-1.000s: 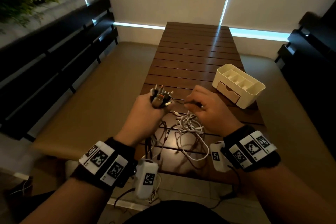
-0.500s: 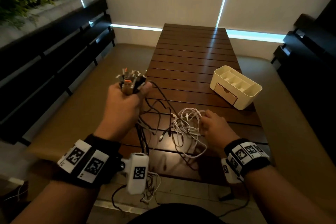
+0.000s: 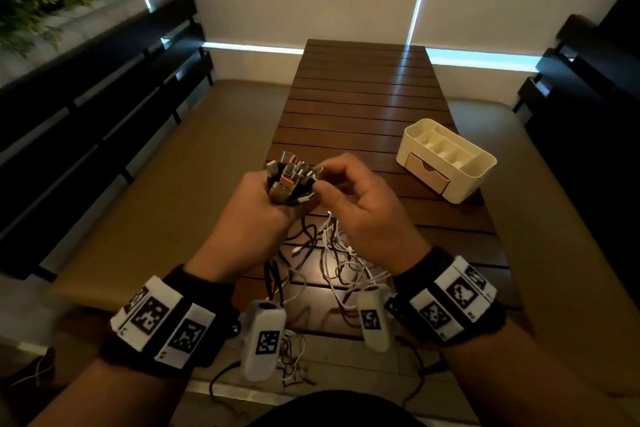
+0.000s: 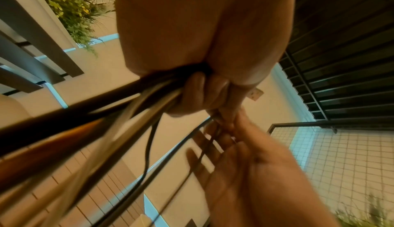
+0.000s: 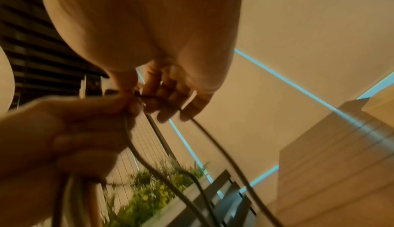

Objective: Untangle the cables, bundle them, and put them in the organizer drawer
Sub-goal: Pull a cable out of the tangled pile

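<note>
Up close, left hand (image 3: 256,204) fisted round cable plugs (image 3: 291,177), right hand (image 3: 360,204) pinching one plug, no legible writing.

slatted wooden table (image 3: 360,104) | cream organizer (image 3: 446,163) right side | tangled cables (image 3: 339,253) near edge

cables (image 3: 332,253) on table (image 3: 363,97), organizer (image 3: 446,159) right

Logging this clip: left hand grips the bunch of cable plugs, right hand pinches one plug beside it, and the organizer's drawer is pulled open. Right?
Not quite. The head view shows the organizer drawer shut. The rest holds: the left hand grips the plugs and the right hand pinches one beside them.
</note>
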{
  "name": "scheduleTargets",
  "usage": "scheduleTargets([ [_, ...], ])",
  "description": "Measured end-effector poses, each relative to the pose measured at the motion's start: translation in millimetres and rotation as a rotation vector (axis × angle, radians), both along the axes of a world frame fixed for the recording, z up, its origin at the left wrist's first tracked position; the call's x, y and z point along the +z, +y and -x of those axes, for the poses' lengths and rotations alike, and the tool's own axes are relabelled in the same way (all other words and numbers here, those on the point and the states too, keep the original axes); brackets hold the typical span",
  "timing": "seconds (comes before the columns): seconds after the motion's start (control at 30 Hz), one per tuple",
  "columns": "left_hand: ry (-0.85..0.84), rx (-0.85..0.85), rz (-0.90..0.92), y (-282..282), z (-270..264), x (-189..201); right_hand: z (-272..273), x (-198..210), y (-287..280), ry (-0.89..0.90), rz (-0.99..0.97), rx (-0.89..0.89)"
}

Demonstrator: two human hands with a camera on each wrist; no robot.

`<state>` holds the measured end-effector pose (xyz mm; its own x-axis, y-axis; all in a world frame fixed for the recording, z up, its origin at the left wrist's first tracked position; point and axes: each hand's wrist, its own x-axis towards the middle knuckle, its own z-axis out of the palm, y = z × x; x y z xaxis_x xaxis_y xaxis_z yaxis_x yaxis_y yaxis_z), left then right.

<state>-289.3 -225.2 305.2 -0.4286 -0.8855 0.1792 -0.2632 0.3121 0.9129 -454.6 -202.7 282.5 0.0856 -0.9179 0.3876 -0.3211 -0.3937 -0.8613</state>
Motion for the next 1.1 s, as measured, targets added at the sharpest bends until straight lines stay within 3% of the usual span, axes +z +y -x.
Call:
scheduleTargets([
  [0.1, 0.074, 0.073, -0.008, 0, -9, 1, 0, -19, -5, 0.008, -0.125, 0.012],
  [0.23, 0.31, 0.222, -0.124, -12, -38, -3, 23, -62, -5, 0.099, -0.402, -0.089],
  [0.3, 0.266, 0.227, -0.153, -14, -49, -8, 34, -71, -7, 0.062, -0.451, -0.155],
  [0.43, -0.176, 0.127, -0.285, -10, -61, -30, 50, -52, -20, 0.046, -0.238, -0.265],
  [0.5, -0.265, 0.102, -0.329, -7, -61, -37, 57, -38, -25, 0.141, -0.093, -0.268],
  [0.67, -0.194, 0.39, -0.149, -8, -53, -25, 61, -35, -28, 0.477, 0.047, -0.124],
  [0.83, -0.166, 0.505, 0.003, -10, -41, -7, 55, -46, -26, 0.779, 0.124, -0.099],
  [0.93, -0.115, 0.471, 0.001, -6, -35, -8, 56, -44, -25, 0.802, 0.16, -0.102],
  [1.1, -0.08, 0.194, -0.023, 5, -5, -13, 41, -31, -22, 0.751, 0.317, -0.11],
])
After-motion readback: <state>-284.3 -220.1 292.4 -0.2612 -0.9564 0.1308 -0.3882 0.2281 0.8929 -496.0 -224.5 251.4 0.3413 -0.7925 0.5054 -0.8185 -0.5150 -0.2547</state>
